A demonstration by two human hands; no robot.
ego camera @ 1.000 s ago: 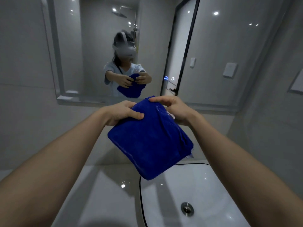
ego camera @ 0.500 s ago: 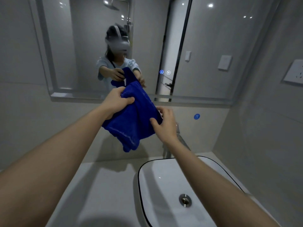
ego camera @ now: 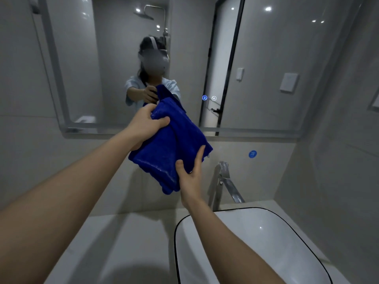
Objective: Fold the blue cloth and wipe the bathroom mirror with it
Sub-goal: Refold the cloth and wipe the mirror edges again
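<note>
Blue cloth (ego camera: 168, 140), bunched in loose folds, is held by both hands. The left hand (ego camera: 146, 124) curls its fingers round the top of it, with the thumb lying across the front. The right hand (ego camera: 190, 173) pinches the lower right edge between the thumb and fairly straight fingers. The cloth hangs in the air in front of the mirror's (ego camera: 266, 74) bottom edge, not touching the glass. It is above the back edge of the counter (ego camera: 123, 242) and left of the tap (ego camera: 222, 179). A white sink (ego camera: 272, 238) sits at the counter's right end.
</note>
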